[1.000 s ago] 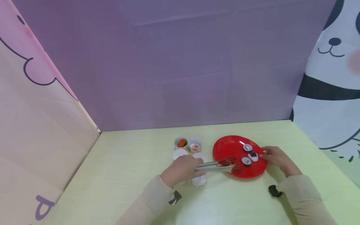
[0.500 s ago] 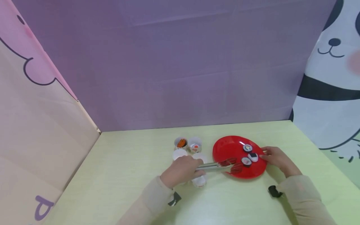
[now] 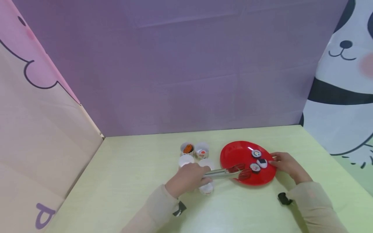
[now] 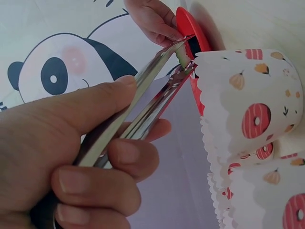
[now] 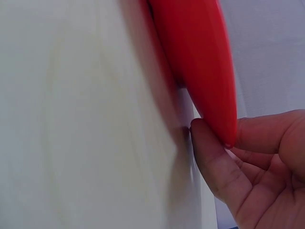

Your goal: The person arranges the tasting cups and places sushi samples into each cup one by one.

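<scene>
Left hand [image 3: 187, 179] clenched round tongs [image 3: 222, 173], thumb and curled fingers [image 4: 102, 179] squeezing both blades. Tong tips past the fingertips, over the plate [image 3: 233, 153], pinching a red sushi piece [image 3: 244, 173]. Paper cups [image 4: 248, 114] just beside the knuckles. Right hand [image 3: 287, 165] grasping the plate's far rim, fingertip [image 5: 209, 148] tucked under, thumb on top. Three more sushi pieces [image 3: 257, 160] between tong tips and right fingers.

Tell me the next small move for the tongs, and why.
Probably lift the tongs slightly: their tips pinch a red sushi piece low over the red plate, the left hand grips them, and the right hand holds the rim.
</scene>
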Tool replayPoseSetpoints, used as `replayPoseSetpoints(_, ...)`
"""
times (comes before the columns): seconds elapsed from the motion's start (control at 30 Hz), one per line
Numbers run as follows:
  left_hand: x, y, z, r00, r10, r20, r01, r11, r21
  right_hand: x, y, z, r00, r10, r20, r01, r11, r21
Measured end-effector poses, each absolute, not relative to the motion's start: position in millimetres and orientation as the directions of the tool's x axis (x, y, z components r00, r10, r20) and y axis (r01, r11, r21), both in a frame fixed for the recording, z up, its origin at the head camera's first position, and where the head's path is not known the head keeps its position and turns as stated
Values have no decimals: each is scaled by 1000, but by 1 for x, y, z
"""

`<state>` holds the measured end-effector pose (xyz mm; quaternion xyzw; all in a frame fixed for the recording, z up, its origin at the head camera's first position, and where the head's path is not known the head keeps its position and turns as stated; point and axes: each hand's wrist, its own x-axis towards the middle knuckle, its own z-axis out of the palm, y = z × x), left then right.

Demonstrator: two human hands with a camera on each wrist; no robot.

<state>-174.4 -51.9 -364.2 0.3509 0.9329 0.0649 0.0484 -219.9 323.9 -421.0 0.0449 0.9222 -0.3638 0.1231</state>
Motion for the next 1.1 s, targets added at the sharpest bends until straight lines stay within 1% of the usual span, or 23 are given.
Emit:
replayPoseSetpoints(0.33, -172, -61, -361, -750, 662, 8, 653, 738, 169, -221, 323, -422, -963, 2, -268, 184, 730, -658)
replayPoseSetpoints(0.57, -174, -71, -358, -745, 664, 68, 667, 736, 116, -220, 323, -420, -964, 0, -267, 182, 732, -657)
replayPoseSetpoints(0.7, -174, -78, -355, -738, 666, 107, 675, 730, 108, -219, 323, -419, -964, -7, -266, 177, 731, -659)
replayPoseSetpoints(0.83, -175, -84, -353, -737, 665, 124, 676, 727, 119, -218, 323, -418, -967, -15, -255, 163, 735, -658)
replayPoseSetpoints(1.1, -174, -98, -348, -736, 658, 161, 677, 722, 144, -218, 322, -419, -963, -6, -268, 179, 727, -663)
